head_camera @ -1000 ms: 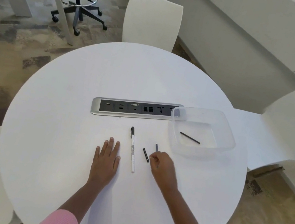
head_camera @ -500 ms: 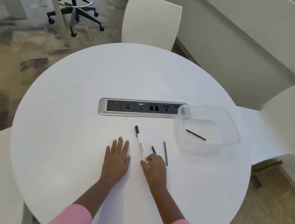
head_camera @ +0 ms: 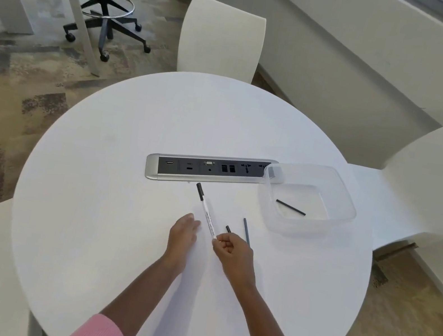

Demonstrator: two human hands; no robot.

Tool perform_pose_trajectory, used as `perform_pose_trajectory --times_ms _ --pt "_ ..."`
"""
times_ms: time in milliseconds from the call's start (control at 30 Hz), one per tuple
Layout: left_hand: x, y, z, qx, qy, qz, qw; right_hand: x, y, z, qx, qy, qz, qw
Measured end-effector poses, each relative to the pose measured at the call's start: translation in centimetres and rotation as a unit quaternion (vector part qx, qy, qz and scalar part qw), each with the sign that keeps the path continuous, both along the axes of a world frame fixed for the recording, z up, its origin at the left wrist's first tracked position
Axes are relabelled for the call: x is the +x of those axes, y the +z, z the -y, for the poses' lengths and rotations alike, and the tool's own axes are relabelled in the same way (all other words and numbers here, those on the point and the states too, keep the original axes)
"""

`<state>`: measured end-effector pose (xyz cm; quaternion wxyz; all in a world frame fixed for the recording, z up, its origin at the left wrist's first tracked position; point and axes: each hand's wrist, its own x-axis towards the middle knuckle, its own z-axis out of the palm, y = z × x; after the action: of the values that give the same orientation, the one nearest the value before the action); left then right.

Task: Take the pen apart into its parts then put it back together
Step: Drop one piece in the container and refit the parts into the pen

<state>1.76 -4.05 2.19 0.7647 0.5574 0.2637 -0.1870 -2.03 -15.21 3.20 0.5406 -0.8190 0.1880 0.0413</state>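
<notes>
– Round white table (head_camera: 118, 209), smooth and matt, patterned carpet beyond. Report hand status from your feed.

– From my station, the right hand (head_camera: 232, 251) pinches the near end of the pen body (head_camera: 207, 215) between thumb and curled fingers. I cannot tell whether the body is lifted or lies on the table. The left hand (head_camera: 182, 233) is relaxed, fingers straight and together, grasping nothing, just beside the body.

– Pen position and loose parts?

– I see the body's black-capped far end pointing at the socket strip (head_camera: 179, 165). Just beyond the right knuckles lies the short black piece (head_camera: 228, 229), with the thin grey rod (head_camera: 246, 231) beside it, both on the table. A thin black rod (head_camera: 291, 207) lies in the clear plastic tub (head_camera: 349, 208), well apart to the right.

– Hazards?

– My judgement only:
1. All parts are slim, round, hard plastic on a slick top. A sweep of the right wrist could roll the short black piece or the thin grey rod away.
2. A pinch at one end gives poor control, so the white printed body may pivot and slip.
3. Both rods look slender, and one forced in off-axis could bend.
</notes>
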Motion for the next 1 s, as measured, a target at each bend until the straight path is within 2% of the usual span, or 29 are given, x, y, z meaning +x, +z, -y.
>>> perform_pose_trajectory --times_ms 100,233,433,600,767,1000 --pt "0.1 0.2 -0.1 -0.135 0.018 -0.033 0.99 0.0 0.3 0.2 -0.005 0.014 0.005 1.0" --pt "-0.1 0.6 0.1 -0.202 0.009 -0.038 0.979 0.1 0.4 0.3 -0.031 0.038 0.008 0.999" --pt "-0.4 0.8 0.1 -0.193 0.02 -0.028 0.981 0.3 0.7 0.7 -0.069 0.074 0.006 0.995" --pt "-0.2 0.6 -0.7 -0.233 0.083 -0.049 0.968 1.2 0.8 3.2 -0.176 0.047 0.006 0.983" --pt "-0.1 0.7 -1.1 -0.265 0.131 -0.046 0.954 2.0 0.0 5.4 -0.311 0.04 -0.063 0.947" --pt "-0.2 0.8 -0.9 -0.279 0.149 -0.057 0.947 2.4 -0.8 5.2 -0.332 0.057 -0.129 0.933"
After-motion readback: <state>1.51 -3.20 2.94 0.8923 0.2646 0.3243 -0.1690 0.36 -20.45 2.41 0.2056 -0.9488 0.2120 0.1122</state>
